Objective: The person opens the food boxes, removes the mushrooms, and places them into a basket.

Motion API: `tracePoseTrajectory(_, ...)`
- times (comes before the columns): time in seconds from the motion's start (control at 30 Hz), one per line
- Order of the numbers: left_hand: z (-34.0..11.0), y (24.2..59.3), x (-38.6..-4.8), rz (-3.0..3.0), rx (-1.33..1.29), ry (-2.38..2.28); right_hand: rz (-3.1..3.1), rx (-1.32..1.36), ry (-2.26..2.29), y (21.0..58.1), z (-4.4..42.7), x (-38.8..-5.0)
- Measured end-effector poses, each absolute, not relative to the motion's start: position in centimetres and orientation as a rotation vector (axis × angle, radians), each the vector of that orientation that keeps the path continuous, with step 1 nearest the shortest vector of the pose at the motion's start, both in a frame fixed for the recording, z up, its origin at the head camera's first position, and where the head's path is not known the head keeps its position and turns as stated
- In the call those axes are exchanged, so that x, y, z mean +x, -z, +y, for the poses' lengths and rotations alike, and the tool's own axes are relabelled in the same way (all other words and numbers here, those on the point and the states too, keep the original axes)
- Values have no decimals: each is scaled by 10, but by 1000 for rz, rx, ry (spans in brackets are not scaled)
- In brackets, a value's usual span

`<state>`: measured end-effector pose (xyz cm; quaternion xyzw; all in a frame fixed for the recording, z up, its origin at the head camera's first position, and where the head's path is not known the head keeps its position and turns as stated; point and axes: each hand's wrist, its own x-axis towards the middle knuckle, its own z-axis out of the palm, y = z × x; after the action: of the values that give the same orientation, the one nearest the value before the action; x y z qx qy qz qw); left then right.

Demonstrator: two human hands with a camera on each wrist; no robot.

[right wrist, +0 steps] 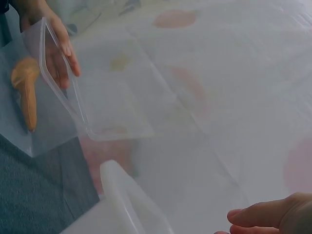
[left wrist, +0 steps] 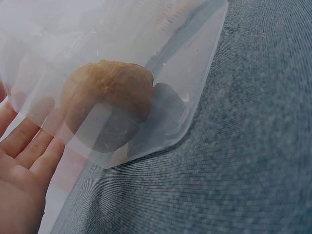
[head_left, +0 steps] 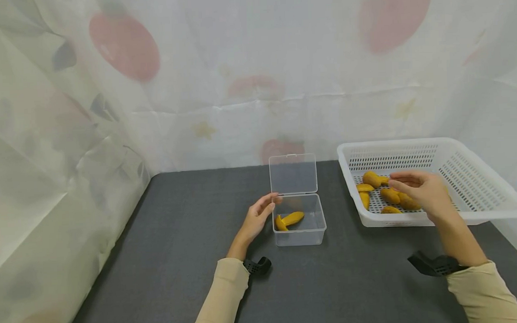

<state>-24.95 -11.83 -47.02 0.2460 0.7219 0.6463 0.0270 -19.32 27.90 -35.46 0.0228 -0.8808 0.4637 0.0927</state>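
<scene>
A clear plastic box [head_left: 301, 238] stands on the table with its hinged lid [head_left: 293, 173] raised. One yellow-brown mushroom [head_left: 292, 219] lies inside; its round cap [left wrist: 109, 90] shows through the wall in the left wrist view. My left hand [head_left: 257, 217] is at the box's left side, its extended fingers touching the wall near the lid hinge. Over the white basket [head_left: 397, 219], my right hand [head_left: 423, 190] hovers with fingers forward and nothing visible in them. Several similar mushrooms [head_left: 390, 196] lie in the basket below and beside that hand, some partly hidden by it.
The dark grey table [head_left: 192, 221] carries the box near its middle and the basket at the back right. A pale fruit-print sheet [head_left: 221, 77] hangs behind, and another patterned sheet [head_left: 32, 164] borders the left side.
</scene>
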Motion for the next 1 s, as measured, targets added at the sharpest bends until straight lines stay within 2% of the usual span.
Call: tracePoseTrajectory(1.0,-119,469,-248,2245,765,-1984,-2614,330,-1449,356,209,-198)
